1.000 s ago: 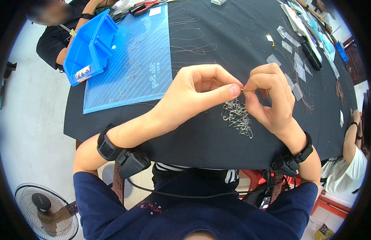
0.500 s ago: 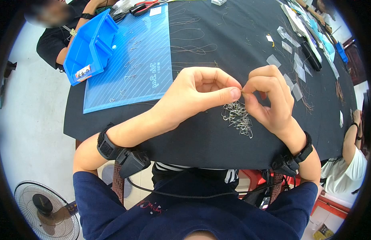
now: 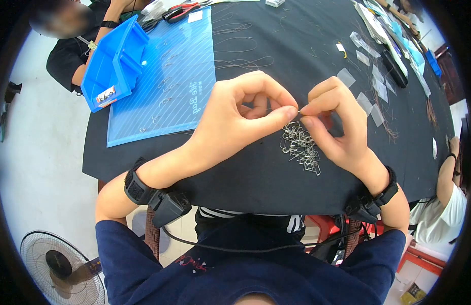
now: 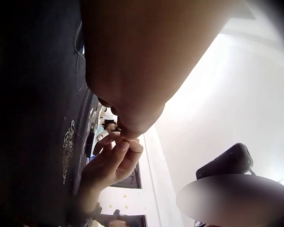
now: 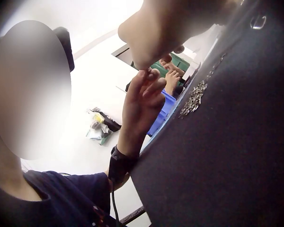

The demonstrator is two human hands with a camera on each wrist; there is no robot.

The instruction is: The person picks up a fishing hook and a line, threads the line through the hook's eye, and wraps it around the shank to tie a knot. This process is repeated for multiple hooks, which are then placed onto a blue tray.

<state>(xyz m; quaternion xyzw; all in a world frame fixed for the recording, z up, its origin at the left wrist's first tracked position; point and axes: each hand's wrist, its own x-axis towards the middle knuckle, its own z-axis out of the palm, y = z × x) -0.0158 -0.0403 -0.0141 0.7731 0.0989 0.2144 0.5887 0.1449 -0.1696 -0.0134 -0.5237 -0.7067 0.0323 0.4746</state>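
In the head view the left hand [image 3: 240,112] and right hand [image 3: 342,119] meet fingertip to fingertip over the table. Between them is a tiny, thin metallic piece [image 3: 299,112], mostly hidden by the fingers; thumb and forefinger of each hand pinch at it. Just below the fingertips lies a pile of silvery hooks [image 3: 301,147] on the black cloth. The right wrist view shows the same pile [image 5: 194,100] beyond the hands, with the left hand [image 5: 144,101] raised. The left wrist view has the right hand [image 4: 113,161] pinching at the other's fingertips.
A blue file bag [image 3: 169,96] with rows of hooks and trailing lines lies left, a blue bin [image 3: 113,66] on it. Red-handled pliers [image 3: 180,11] are at the back. Clear plastic pieces [image 3: 365,101] and thin strands lie right. Other people sit at the table's sides.
Both hands have shifted slightly left and a little upward in the head view, still pinching close together. The small piece between the fingertips shows less than a second ago.
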